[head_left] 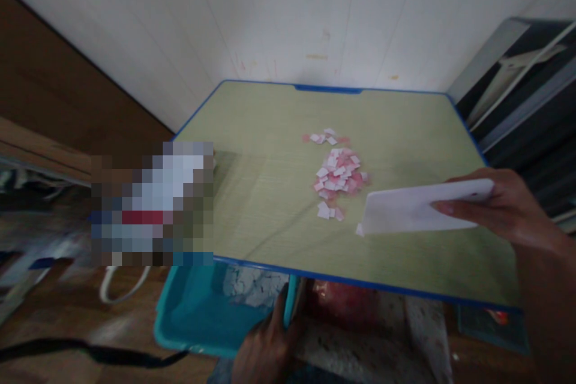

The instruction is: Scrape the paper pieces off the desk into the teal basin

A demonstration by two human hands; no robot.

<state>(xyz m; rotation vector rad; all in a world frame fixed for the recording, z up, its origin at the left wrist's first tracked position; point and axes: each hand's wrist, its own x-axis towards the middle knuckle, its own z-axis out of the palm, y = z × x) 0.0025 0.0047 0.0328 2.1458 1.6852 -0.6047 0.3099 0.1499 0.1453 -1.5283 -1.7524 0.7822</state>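
Observation:
My right hand [499, 204] is closed on a thin white plastic scraper [405, 210], tilted low over the right side of the tabletop, thumb on its near face. A small white scrap [360, 230] lies at its left lower corner. To its left is a heap of small pink and white paper pieces [339, 174], with a few pieces beyond and in front of it. Below the table's front edge, my left hand [265, 342] grips the right rim of a teal plastic basin [180, 324]. White paper scraps [256, 285] lie inside the basin, partly hidden under the table.
The pale folding table [265, 114] has a blue edge and stands against a white wall [279, 30]. A pixelated pale object [166, 192] is at its left edge. Dark framed items [526, 84] lean at the right. Wooden flooring [121, 324] shows below.

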